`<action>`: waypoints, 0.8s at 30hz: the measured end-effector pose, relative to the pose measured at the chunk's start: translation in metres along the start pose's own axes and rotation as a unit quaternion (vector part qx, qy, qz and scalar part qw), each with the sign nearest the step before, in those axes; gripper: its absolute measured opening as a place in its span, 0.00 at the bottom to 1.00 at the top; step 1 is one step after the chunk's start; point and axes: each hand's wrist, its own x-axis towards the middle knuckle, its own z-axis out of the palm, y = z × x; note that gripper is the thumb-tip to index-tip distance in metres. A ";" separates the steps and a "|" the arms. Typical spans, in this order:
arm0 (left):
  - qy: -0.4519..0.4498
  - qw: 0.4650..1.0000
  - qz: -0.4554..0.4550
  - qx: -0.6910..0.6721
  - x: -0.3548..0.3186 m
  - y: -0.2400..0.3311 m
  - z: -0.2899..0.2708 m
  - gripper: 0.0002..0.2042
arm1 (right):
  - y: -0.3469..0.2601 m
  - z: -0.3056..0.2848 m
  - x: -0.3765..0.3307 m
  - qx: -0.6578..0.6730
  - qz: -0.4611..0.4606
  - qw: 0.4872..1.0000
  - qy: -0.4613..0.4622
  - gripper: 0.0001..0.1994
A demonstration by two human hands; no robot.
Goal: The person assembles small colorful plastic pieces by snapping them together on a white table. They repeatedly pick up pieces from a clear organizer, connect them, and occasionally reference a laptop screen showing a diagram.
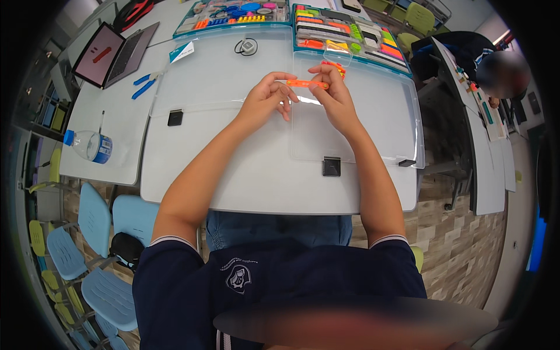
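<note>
Both hands are raised over the transparent lids, with a short orange strip like a building-kit beam (308,84) level between them. Its left end lies in the thumb and index finger of my left hand (265,99), whose other fingers curl loosely. My right hand (338,99) pinches the right end, its thumb along the near side. Small yellowish spots show on the strip near its ends. Just behind my right fingers is an orange and yellow piece (340,71), partly hidden by them.
Two open parts cases (233,26) (350,41) with colourful pieces stand at the back, their clear lids (373,116) toward me. A grey device with a cord (247,46), blue-handled pliers (143,87), a laptop (111,55) and a bottle (90,146) lie leftward. Another person (466,55) sits at right.
</note>
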 end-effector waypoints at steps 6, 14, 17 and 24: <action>0.046 0.998 0.004 0.047 0.000 -0.010 0.003 0.13 | 0.001 -0.007 0.000 -0.057 -0.023 0.998 -0.018 0.16; 0.084 0.993 0.015 0.078 0.000 -0.010 0.011 0.13 | 0.013 -0.081 0.047 -0.238 -0.042 0.951 0.194 0.08; 0.102 0.991 0.012 0.085 -0.001 -0.015 0.011 0.12 | 0.023 -0.079 0.051 -0.303 -0.082 0.936 0.160 0.07; 0.097 0.991 -0.025 0.091 -0.002 -0.015 0.011 0.14 | 0.040 -0.060 0.047 -0.372 -0.103 0.913 0.134 0.06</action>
